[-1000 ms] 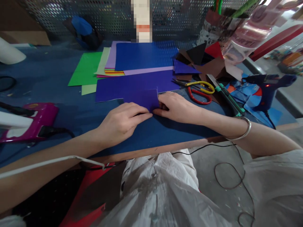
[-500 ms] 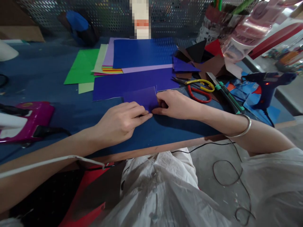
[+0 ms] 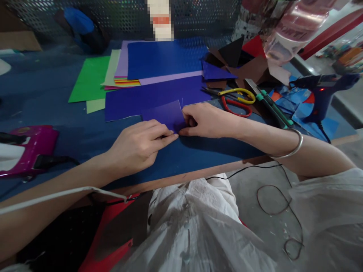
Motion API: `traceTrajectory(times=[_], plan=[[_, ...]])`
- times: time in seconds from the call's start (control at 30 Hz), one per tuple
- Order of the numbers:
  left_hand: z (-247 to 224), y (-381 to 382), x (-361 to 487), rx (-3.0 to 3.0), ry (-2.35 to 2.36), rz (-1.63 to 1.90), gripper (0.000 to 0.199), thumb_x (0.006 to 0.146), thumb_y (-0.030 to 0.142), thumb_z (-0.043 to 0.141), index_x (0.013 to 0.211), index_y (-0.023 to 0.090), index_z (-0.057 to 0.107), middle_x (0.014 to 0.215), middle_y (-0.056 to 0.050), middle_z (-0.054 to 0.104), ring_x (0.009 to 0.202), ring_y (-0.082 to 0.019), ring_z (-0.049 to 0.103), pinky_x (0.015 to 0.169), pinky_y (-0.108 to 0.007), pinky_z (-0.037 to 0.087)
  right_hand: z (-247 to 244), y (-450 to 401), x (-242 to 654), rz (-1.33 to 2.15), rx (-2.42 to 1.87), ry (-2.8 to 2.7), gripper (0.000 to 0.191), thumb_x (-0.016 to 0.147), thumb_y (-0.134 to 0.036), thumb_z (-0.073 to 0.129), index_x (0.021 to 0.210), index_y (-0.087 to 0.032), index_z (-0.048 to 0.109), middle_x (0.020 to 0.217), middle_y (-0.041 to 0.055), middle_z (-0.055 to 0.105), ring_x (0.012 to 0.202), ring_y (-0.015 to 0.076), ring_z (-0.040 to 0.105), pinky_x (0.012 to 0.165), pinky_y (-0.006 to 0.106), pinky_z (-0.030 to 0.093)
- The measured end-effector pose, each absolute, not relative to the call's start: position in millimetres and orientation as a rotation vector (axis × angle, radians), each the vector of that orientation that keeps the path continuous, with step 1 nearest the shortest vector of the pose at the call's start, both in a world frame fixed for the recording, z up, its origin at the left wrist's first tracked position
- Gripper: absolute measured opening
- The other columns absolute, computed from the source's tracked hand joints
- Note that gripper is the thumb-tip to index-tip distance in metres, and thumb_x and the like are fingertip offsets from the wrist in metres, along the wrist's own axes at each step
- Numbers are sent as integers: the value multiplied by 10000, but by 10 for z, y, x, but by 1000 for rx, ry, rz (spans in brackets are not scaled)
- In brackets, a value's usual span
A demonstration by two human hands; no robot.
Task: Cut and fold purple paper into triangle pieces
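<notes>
- On the blue table (image 3: 42, 104), we see scissors (image 3: 239, 91) with one yellow handle and one red.
- Just beside them, we spot a green-and-black utility knife (image 3: 273, 109), its blade end pointing toward the back.
- Farther right, we find a dark blue glue gun (image 3: 317, 98), its red light glowing, near blue paper scraps (image 3: 302, 113).
- Behind the scissors, we view brown, black and red offcuts (image 3: 253, 71) before a clear pinkish bottle (image 3: 296, 32).
- Toward the rear, we note a blue sheet (image 3: 166, 58) atop a lavender sheet (image 3: 122, 62).
- Below, we see a dark cord (image 3: 301, 230) looping on the floor (image 3: 273, 198).
</notes>
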State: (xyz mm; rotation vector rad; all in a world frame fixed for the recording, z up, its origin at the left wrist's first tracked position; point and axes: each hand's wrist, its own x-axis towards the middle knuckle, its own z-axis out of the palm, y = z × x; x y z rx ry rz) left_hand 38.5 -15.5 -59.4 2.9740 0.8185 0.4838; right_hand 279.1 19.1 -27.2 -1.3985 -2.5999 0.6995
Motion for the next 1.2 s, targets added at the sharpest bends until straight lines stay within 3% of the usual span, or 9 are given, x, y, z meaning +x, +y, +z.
traceTrajectory(times=[0.27, 0.93, 1.1, 1.2], plan=[[-586, -170, 373, 2985, 802, 497, 528, 889, 67, 453, 1260, 305, 744, 1116, -61, 785, 1010, -280, 706, 875, -419, 599, -290, 271, 2879, 785, -1374, -2582, 178, 820, -309, 805, 866, -192, 679, 852, 25, 698, 777, 173, 619, 670, 294, 386], [-594, -151, 347, 3013, 752, 533, 582, 878, 44, 448, 1305, 346, 706, 1135, -41, 780, 1000, -270, 707, 848, -403, 600, -309, 406, 3029, 1035, -1139, -2564, 141, 768, -181, 834, 796, -246, 713, 802, 10, 728, 741, 186, 634, 673, 343, 445], [-586, -153, 351, 2932, 744, 596, 557, 897, 52, 470, 1292, 352, 726, 1101, -47, 775, 978, -276, 708, 840, -403, 593, -281, 402, 3033, 1081, -1075, -2564, 72, 824, -225, 793, 792, -237, 729, 776, -3, 727, 710, 163, 609, 684, 324, 426], [-603, -150, 357, 2931, 761, 605, 536, 921, 75, 470, 1287, 357, 741, 1101, -50, 780, 982, -275, 711, 853, -409, 602, -294, 388, 3010, 1033, -1077, -2546, 155, 903, -304, 716, 780, -210, 718, 708, -18, 678, 671, 135, 566, 676, 303, 394]])
